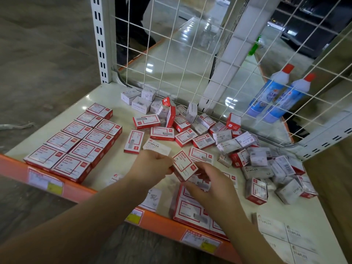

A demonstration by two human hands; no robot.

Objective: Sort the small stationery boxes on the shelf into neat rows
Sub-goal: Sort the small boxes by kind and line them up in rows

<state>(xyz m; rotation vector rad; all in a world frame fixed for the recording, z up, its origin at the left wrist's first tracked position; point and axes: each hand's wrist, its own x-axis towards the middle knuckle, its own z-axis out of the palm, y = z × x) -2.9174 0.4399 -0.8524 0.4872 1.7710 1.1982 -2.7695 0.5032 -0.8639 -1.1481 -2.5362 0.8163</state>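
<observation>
Nearest, the orange front edge (pixel 163 223) of the shelf (pixel 114 164) carries price labels (pixel 45 181). At the near right corner lie flat white boxes printed STAPLES (pixel 285 237), and just left of them a short stack of larger red-and-white boxes (pixel 192 210) sits against the front edge. Above that stack both hands meet on one small red-and-white box (pixel 184 165), tilted with its label face up. The left hand (pixel 152 164) pinches its left end with curled fingers; the right hand (pixel 211 182) holds its near right side, fingers curled under it. To the left, red-and-white boxes stand in two neat rows (pixel 76 141), touching one another, running from the front edge toward the far left. Farther back, in the middle and along the right, a loose heap of small boxes (pixel 219 134) lies at all angles, some on edge, some white, some red. A white wire grid (pixel 190 54) closes the far side, and beyond it on the right two blue bottles with red caps (pixel 276 96) lean side by side.
</observation>
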